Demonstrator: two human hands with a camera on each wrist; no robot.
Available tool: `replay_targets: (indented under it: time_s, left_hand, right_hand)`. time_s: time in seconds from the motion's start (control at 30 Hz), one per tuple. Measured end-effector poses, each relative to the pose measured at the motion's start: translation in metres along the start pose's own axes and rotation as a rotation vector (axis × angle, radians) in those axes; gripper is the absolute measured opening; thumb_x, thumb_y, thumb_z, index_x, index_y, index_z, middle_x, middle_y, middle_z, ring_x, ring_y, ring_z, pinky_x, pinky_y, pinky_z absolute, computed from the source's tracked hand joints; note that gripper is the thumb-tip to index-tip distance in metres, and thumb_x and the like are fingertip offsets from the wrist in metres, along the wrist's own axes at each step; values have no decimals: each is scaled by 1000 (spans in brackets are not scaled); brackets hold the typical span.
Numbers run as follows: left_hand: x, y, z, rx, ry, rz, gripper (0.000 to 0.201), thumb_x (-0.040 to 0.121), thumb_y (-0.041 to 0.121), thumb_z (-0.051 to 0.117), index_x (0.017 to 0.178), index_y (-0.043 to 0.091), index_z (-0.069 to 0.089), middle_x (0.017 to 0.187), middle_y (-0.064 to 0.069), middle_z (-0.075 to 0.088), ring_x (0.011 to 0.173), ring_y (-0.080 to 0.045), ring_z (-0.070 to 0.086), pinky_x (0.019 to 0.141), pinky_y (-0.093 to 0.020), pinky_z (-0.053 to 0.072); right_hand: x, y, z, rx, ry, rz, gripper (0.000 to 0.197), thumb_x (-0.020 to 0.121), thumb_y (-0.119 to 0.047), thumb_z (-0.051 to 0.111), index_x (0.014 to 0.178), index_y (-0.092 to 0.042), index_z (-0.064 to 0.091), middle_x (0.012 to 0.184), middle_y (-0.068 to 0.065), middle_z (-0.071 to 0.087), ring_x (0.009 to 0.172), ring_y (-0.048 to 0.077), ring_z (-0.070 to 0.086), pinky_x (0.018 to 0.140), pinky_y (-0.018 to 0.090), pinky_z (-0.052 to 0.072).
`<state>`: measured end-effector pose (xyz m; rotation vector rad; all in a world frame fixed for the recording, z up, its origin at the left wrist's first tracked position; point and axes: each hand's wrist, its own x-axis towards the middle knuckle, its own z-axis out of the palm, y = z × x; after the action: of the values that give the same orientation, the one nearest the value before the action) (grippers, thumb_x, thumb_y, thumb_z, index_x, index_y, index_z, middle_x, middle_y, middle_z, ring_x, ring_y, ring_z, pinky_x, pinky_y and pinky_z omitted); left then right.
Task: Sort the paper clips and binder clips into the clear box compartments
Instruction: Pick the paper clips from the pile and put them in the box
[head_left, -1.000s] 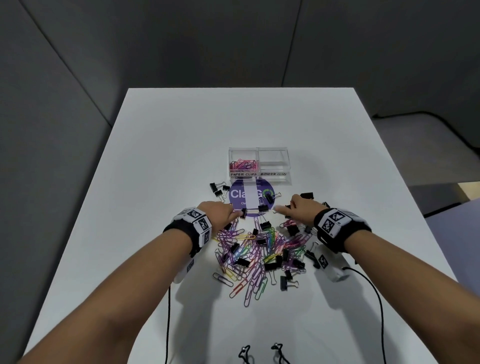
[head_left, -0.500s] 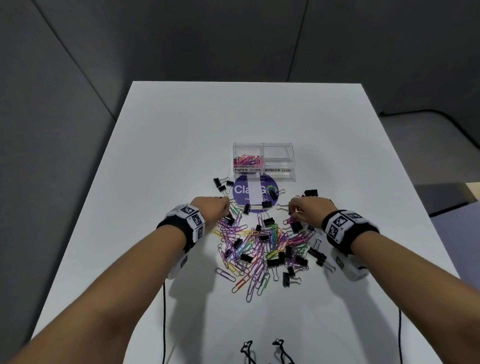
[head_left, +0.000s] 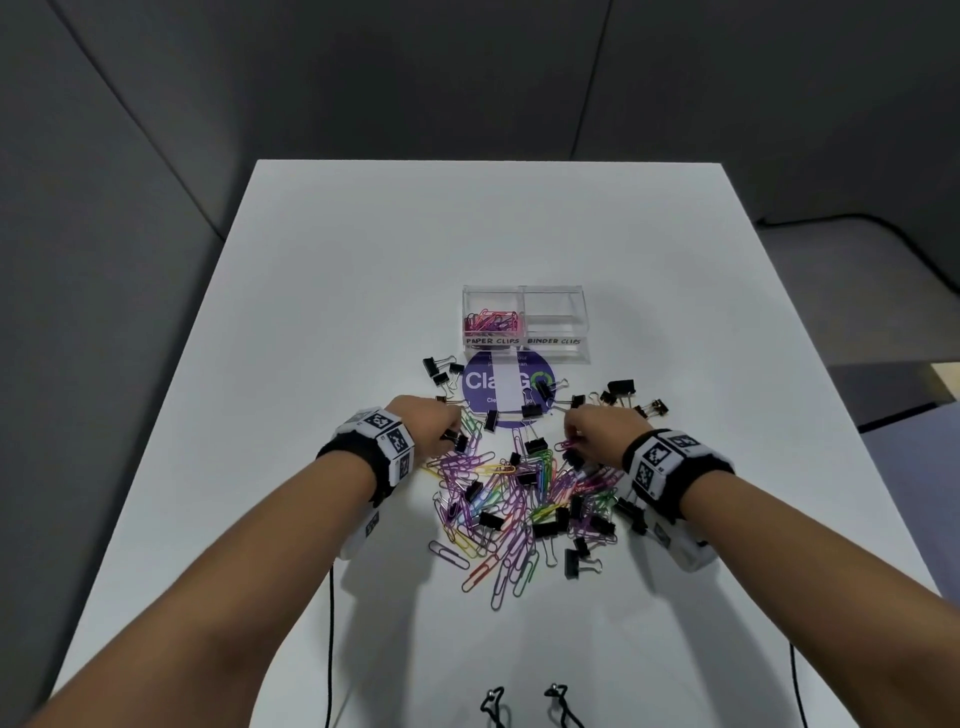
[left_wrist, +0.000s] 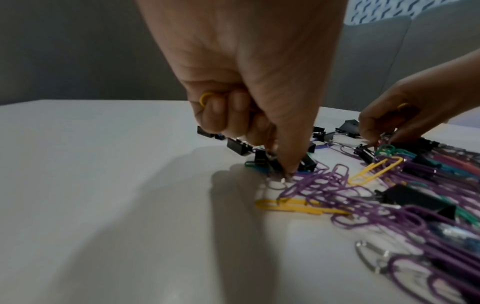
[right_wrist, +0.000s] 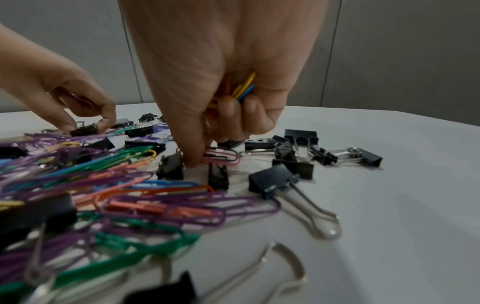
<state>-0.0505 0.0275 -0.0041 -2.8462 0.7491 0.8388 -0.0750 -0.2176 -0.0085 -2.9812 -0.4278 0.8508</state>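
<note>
- The mixed pile (head_left: 524, 493) of coloured paper clips and black binder clips lies on the white table (head_left: 337, 312), near the person; the clear box (head_left: 525, 323) stands just beyond it, with a round purple sticker (head_left: 506, 384) between them.
- The box's left compartment, labelled for paper clips, already holds some; the right one, labelled for binder clips, looks bare.
- The left hand (left_wrist: 249, 86) has its grip narrow at the pile's left edge, fingertips pinching at a black binder clip (left_wrist: 262, 159), with a yellow paper clip (left_wrist: 206, 98) tucked in the curled fingers.
- The right hand (right_wrist: 221, 82) holds a small bundle of paper clips (right_wrist: 240, 87) in its palm while thumb and forefinger pinch down on a pink paper clip (right_wrist: 223, 157).
- Paper clips are probably light, thin, springy wire that lies flat and tangles; best slid or lifted by one loop end.
- Binder clips seem stiffer and bulkier; take them by the black body or the wire handles, which may swing.
</note>
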Motion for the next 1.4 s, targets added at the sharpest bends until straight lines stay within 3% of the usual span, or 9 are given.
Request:
replay_targets:
  time_s: [0.23,0.5,0.7,0.83,0.93,1.1,1.2,1.3,1.4]
  left_hand:
    - [-11,-25,-9,-28,17,-80,31,98,34,44,123,16,51,120,-5,63,110,-24,59,86,-31,47]
    - [-15,-26,-3,-85,45,-80,40,99,42,41,132,20,43,121,-3,63,110,-23,60,87,-31,47]
    - [2,-2,-9,-64,77,-1,40,98,33,44,137,23,41,128,-1,61,115,-22,59,91,-33,48]
    - [14,6,-5,-24,24,12,41,95,31,51,133,18,42,121,-3,64,109,-24,62,87,-33,49]
    - [20,7,-6,-30,1,-6,33,94,29,53,123,12,49,117,-5,64,103,-24,61,83,-31,48]
    - [23,7,-3,-6,-40,-43,12,97,27,48,91,16,47,78,1,49,81,-19,46,69,-26,37]
    - [24,9,-4,9,-61,-46,13,97,24,46,88,15,43,63,5,35,79,-19,43,58,-24,32]
    - [22,13,-5,61,-98,-53,18,97,23,43,104,10,54,83,-1,57,81,-22,50,67,-28,40]
    - [19,16,-1,66,-69,-51,32,98,23,38,125,7,48,123,-10,60,108,-28,59,85,-36,47]
  right_hand:
    - [3,-1,1,24,-42,23,8,92,-21,50,91,-14,46,107,10,62,79,19,48,68,30,41]
    - [5,-7,-7,180,-74,85,13,93,-22,44,88,-13,38,69,-2,39,70,22,45,59,30,34]
    - [9,-23,-22,277,-25,90,10,92,-17,41,97,-13,33,61,-1,39,52,16,35,50,30,27]
    - [11,-37,-22,326,-27,47,31,96,-16,36,126,-10,38,84,13,63,71,27,53,64,32,38]
    - [16,-42,-19,414,-59,49,28,97,-11,32,121,-4,46,112,21,62,83,25,50,71,29,37]
    - [26,-50,-8,375,-45,84,33,101,-23,33,110,2,52,108,21,63,98,33,60,75,34,41]
    - [27,-54,-4,283,-56,105,25,94,-32,50,94,-7,50,91,11,59,84,27,56,69,32,41]
    - [28,-55,-2,261,-62,119,22,89,-28,57,80,-12,46,79,5,53,77,23,50,67,31,41]
    - [24,-53,-1,294,-64,104,20,91,-24,50,75,-14,43,73,1,48,78,23,49,67,31,39]
